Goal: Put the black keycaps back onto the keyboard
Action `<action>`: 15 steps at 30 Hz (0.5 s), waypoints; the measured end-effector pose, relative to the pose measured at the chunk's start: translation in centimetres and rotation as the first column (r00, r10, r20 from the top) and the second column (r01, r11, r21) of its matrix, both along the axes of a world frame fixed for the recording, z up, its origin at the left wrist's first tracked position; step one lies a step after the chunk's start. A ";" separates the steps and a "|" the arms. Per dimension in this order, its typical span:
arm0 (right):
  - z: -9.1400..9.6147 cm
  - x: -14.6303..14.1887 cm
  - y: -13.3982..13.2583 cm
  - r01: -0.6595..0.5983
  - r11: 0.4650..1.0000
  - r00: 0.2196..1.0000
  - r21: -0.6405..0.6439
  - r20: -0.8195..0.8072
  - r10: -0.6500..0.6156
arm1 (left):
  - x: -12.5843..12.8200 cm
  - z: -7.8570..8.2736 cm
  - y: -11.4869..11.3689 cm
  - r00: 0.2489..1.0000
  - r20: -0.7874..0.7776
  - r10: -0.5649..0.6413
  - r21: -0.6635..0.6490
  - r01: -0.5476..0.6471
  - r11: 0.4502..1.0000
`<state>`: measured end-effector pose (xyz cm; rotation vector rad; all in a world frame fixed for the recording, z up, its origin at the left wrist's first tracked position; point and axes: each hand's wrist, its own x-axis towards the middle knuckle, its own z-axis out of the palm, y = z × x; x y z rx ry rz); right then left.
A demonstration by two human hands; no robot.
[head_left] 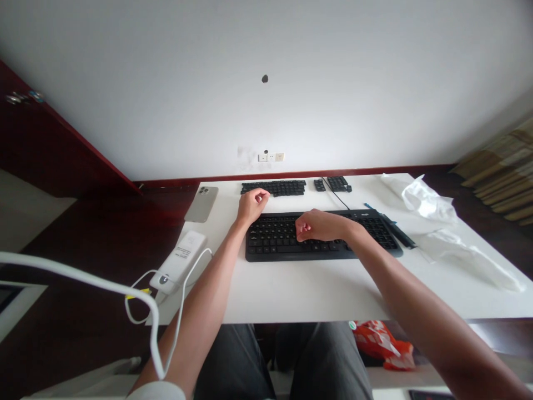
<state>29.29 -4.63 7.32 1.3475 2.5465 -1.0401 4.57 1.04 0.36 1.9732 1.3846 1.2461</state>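
A black keyboard [291,256] lies on the white table, its cable running to the back. Behind it, black keycaps [287,188] are laid out in rows, with smaller groups of keycaps [338,184] to the right. My left hand [252,204] is at the near left edge of the rows, thumb and fingers pinched together; anything between them is too small to make out. Over the middle of the keyboard, my right hand [320,225] is closed with curled fingers pointing left. Whatever it may hold is hidden.
A phone [201,203] lies at the table's back left, with a white power bank [179,261] and white cable in front. To the right of the keyboard are a dark strip-like piece [398,232] and crumpled clear plastic [428,203]. A wall stands behind the table [300,294].
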 end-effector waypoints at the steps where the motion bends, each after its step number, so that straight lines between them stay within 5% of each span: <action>1: 0.2 -0.3 0.0 -0.005 1.000 0.999 0.001 0.033 0.005 | 0.0 0.0 0.0 1.000 -0.006 -0.001 0.001 0.001 1.000; 6: 1.2 -1.7 -0.4 0.000 1.000 0.983 0.009 0.183 -0.002 | -0.1 0.1 -0.1 1.000 -0.017 0.009 0.008 -0.008 1.000; 15: 0.7 -1.9 -2.3 0.064 0.986 0.972 0.153 0.216 -0.096 | -0.2 0.1 -0.2 0.999 -0.042 0.010 0.018 -0.010 1.000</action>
